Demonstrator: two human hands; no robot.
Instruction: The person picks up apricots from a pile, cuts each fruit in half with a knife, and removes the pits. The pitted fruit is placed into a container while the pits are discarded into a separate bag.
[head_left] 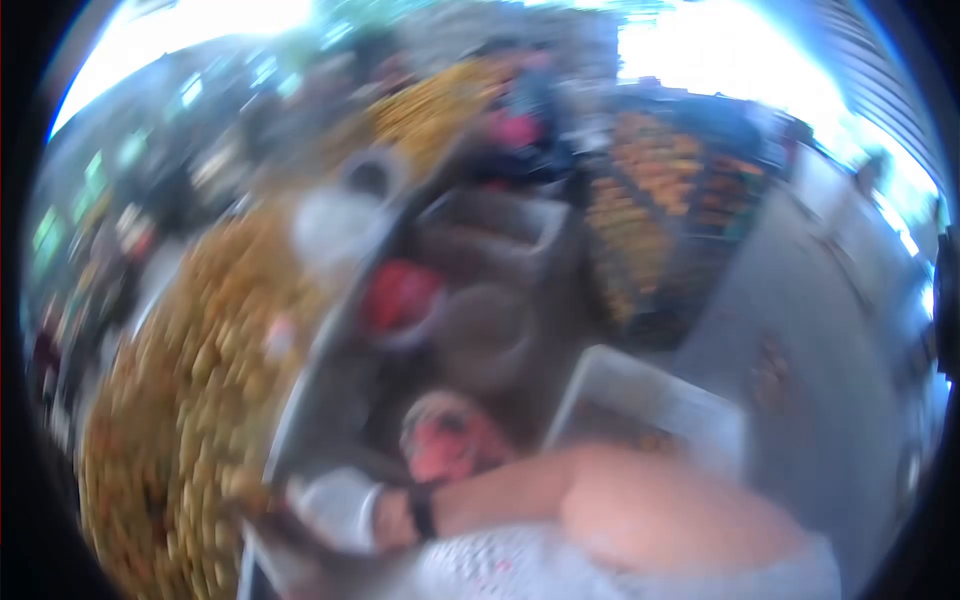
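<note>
Blurrily, one gloved right hand (335, 507), grip unreadable, one wristband (421, 511), uncountable yellow pieces (190, 420) beside.

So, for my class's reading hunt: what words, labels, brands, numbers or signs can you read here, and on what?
None can be read; the whole view is blurred.
White crate: no legible lettering.
Dark wristband: too blurred to tell any marking.
White patterned garment: dark specks, no readable letters.
</note>
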